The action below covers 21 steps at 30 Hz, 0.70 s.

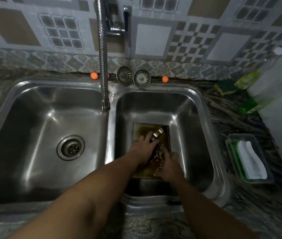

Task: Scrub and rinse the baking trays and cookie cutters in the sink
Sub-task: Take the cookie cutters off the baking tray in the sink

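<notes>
Tin cutters, likely light and slippery, are best gripped by rims. Covered by spread left hand, pinched by right hand.

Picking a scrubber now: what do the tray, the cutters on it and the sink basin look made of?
Baking tray: probably metal, dull, coated in brown-yellow staining that hides its true finish. Cookie cutters: thin polished metal bands, going by the bright glints on the round one. Sink basin: stainless steel by its look, satin finish with soft, smeared highlights.
</notes>
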Available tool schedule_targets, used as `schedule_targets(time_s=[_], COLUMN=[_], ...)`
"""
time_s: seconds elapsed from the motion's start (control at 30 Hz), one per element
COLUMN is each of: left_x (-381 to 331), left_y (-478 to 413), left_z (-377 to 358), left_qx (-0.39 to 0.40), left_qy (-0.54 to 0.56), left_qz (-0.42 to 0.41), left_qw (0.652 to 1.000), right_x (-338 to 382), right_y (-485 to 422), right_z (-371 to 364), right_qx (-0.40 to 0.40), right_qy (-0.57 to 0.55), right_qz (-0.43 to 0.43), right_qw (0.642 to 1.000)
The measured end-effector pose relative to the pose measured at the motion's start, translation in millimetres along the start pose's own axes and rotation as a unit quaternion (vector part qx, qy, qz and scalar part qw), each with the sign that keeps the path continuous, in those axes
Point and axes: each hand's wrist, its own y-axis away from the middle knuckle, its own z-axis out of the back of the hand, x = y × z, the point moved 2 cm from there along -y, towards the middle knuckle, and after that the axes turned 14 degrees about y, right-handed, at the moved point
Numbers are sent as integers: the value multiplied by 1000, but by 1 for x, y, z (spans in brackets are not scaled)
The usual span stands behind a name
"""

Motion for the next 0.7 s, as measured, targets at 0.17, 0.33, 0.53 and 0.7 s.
schedule_targets(time_s=[0.17,0.33,0.53,0.7], left_x=[0,5,7,12], left_y=[-30,-44,-40,-35], left_z=[3,5,2,3], left_qx=[52,111,91,90], left_qy=[-4,0,54,78], left_qz=[23,10,21,21], left_qw=[998,994,994,993], right_x=[4,9,15,19], right_y=[-14,-27,-32,-29], right_z=[4,6,7,7], right_qx=[-4,16,16,14], right_qy=[51,78,51,50], right_qz=[8,16,-8,-27], right_qw=[999,997,999,998])
